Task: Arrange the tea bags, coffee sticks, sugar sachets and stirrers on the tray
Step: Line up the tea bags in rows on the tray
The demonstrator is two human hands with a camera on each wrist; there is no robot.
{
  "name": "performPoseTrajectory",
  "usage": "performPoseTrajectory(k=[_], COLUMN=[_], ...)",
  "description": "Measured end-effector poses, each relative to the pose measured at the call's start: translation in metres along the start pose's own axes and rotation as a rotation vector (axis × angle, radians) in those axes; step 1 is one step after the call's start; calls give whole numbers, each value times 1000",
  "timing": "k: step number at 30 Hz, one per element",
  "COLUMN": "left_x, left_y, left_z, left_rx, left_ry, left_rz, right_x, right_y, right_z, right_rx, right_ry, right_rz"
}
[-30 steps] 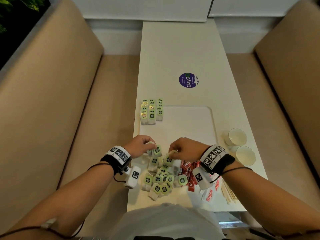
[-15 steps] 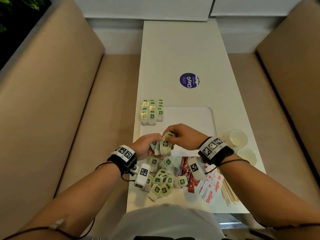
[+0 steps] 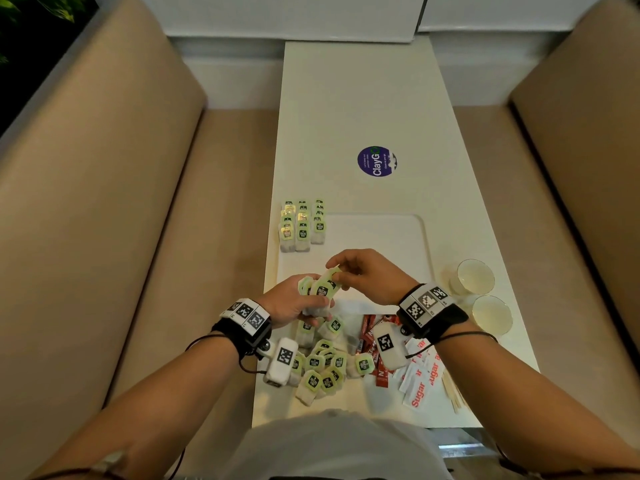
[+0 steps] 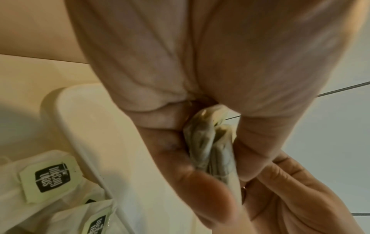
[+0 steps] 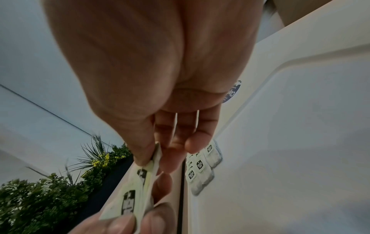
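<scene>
Hands together above near end of tray (image 3: 420, 237) — left hand (image 3: 294, 303) clamped round small bundle of tea bags (image 3: 320, 291), right hand (image 3: 367, 275) pinching top tag. Three neat rows of tea bags (image 3: 301, 225) at tray's far-left corner. Loose pile (image 3: 323, 365), coffee sticks (image 3: 369, 336), sugar sachets (image 3: 420, 382), stirrers (image 3: 453, 393) on table nearer person.

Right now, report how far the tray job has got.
Done: three rows of tea bags at the tray's far left corner. In hand: left hand and right hand hold a tea-bag bunch. Left: loose tea bags, coffee sticks, sugar sachets, stirrers.
</scene>
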State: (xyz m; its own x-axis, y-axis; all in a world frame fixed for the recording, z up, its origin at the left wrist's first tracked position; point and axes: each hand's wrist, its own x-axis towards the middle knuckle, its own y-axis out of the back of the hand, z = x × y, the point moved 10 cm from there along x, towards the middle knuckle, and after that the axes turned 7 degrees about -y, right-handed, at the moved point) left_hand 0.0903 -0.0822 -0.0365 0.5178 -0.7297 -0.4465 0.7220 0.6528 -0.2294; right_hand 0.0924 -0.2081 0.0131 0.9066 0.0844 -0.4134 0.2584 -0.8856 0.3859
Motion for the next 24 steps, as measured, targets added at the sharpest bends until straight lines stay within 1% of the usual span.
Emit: performPoseTrajectory(k=[6,9,12,14,16,18,20,24], left_x=[-2,-2,-3,-3,-1,2,6,12], left_y=[-5,-2,1,6,15,26,35,39], left_z=[4,-1,-4,-5,-4,0,8,23], left_rx=[29,62,26,28,54,96,138,204], left_ry=[-16,-12,-8,-8,-28,-72,-128,-175], left_rz=[-58,-58,-53,-14,68,162,222,226], right_x=[0,0,-2,-2,-1,1,4,9], right_y=[4,8,14,16,15,12,9,2], right_z=[-6,-8,-7,-7,-5,-3,-2,-5], right_rx=[64,112,134,145,136,127,123,140], right_ry=[15,19,17,8,-4,-12,-15,-4], right_rz=[28,56,109,121,124,121,120,119])
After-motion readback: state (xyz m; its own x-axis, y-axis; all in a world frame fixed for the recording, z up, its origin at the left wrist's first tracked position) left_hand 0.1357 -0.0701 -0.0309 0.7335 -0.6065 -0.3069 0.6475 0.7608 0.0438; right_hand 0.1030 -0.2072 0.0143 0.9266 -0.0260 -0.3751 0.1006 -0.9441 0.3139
